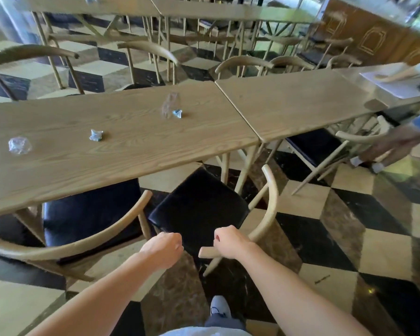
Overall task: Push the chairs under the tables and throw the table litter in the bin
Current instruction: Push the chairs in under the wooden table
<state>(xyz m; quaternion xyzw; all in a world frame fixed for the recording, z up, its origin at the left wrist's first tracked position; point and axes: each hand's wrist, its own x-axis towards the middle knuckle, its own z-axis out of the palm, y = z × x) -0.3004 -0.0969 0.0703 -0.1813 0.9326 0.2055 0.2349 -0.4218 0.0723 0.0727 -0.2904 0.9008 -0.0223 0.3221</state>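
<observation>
Chair, with a glossy black padded seat and a curved pale-wood back rail, stands angled just out from the grained wooden table. Your right hand wraps its fingers round the rail's end. Your left hand is a curled fist beside it, holding nothing visible. Crumpled litter lies on the tabletop

Gripping chair backrest with right hand, left hand fisted by seat; litter on table.
</observation>
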